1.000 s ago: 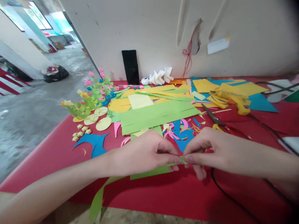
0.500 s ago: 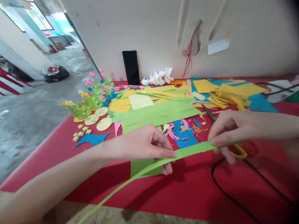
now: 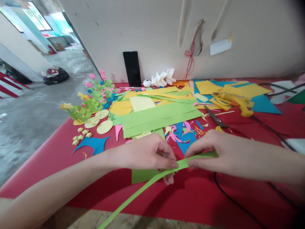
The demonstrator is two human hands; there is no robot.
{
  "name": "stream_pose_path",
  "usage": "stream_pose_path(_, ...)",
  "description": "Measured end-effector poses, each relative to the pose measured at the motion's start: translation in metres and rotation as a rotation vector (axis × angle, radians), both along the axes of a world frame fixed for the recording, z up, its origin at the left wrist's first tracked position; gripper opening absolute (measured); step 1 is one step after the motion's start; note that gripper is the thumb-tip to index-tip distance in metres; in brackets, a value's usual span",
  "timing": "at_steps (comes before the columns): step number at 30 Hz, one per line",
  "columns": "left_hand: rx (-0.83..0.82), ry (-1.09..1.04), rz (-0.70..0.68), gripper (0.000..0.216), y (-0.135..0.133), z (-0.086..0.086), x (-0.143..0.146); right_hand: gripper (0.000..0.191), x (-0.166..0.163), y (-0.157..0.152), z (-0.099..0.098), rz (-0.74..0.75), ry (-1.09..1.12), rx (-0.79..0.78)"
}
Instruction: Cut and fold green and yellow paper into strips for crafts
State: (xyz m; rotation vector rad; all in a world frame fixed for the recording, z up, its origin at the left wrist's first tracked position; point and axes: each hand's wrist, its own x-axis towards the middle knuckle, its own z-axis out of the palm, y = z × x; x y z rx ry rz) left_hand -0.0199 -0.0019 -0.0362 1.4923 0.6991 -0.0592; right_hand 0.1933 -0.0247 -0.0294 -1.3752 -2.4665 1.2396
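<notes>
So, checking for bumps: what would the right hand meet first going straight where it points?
Beyond the green paper strip it holds, probably the left hand, though depth is hard to judge.

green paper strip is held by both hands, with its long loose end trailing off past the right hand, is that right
Not quite: the head view shows the long loose end of the green paper strip trailing past the left hand, not the right hand. Both hands do hold the strip.
</notes>
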Motion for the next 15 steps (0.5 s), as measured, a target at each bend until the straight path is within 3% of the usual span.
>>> stream_pose_path(7,0.0,-0.01,-0.04,0.019,-0.006,0.007,0.001,0.025,-0.012,-0.004,0.011,0.017,0.047,-0.216)
stream_pose_path(15,-0.052,-0.076,-0.017,0.018,-0.003,0.008,-0.003,0.023,0.004,0.012,0.034,0.031,-0.059,-0.266)
